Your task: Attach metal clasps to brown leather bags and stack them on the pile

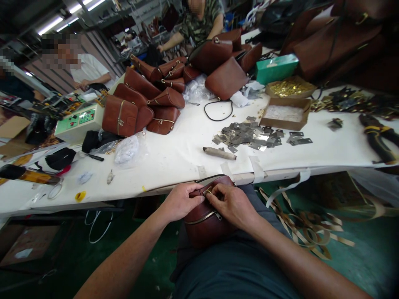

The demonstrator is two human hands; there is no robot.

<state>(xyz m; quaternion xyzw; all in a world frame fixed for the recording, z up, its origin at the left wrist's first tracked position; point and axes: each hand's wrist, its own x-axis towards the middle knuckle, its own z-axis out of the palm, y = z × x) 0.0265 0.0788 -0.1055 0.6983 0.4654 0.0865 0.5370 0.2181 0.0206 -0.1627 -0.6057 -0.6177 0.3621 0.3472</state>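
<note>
A reddish-brown leather bag (207, 230) with a curved brass zipper rests on my lap, against the table's front edge. My left hand (183, 200) grips its upper left rim, thumb in front and fingers behind. At the front of the rim, my right hand (229, 201) pinches at a small gold-coloured metal fitting (207, 192). The fingertips of both hands are close together there. Beyond the bag, a grey wrapped stick (220, 153) lies on the white table (174, 160), near a pile of flat metal plates (249, 135).
Finished-looking brown bags (120, 114) are heaped at the back. Open boxes (285, 120) hold small parts, beside a green box (277, 68). Black-handled pliers (378, 139) lie at the right, a control box (79, 120) at the left. Two people sit across the table. Straps hang at the lower right.
</note>
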